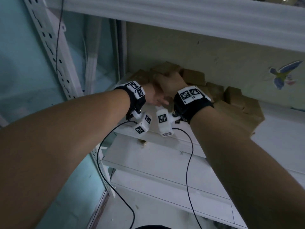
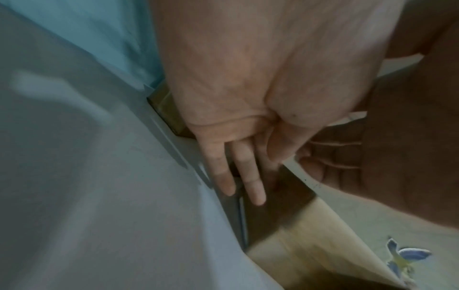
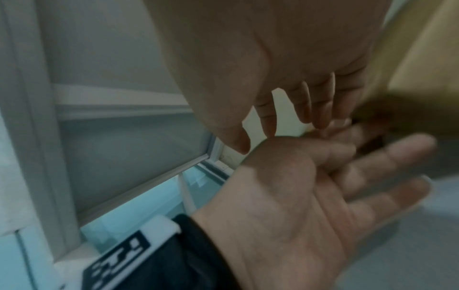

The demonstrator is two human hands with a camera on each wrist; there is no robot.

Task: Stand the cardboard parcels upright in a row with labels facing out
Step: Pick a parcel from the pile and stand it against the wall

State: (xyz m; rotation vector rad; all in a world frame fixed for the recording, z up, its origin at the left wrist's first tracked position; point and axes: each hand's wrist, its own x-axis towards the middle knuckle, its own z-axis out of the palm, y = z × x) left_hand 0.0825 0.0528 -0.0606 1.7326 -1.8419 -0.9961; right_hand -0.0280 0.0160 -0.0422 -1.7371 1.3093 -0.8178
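Observation:
Several brown cardboard parcels (image 1: pixel 237 103) stand in an uneven row along the back of a white shelf (image 1: pixel 280 129). My right hand (image 1: pixel 171 81) lies over the top of a parcel at the left end of the row; its fingertips are hidden there. In the right wrist view the right hand (image 3: pixel 285 68) hangs with loose fingers and nothing between them, beside a blurred parcel (image 3: pixel 417 74). My left hand (image 1: pixel 154 98) is just below it, palm turned up. Its fingers are straight, and this left hand (image 3: pixel 310 196) reaches toward the parcel. A parcel face (image 2: pixel 310 245) shows beyond the left hand (image 2: pixel 231 157).
An upper shelf board (image 1: pixel 181 12) runs close overhead. A perforated white upright (image 1: pixel 54 52) stands at the left against a teal wall. A bird sticker (image 1: pixel 283 75) is on the back wall. Lower shelves (image 1: pixel 148 159) and two black cables (image 1: pixel 189 154) lie below my wrists.

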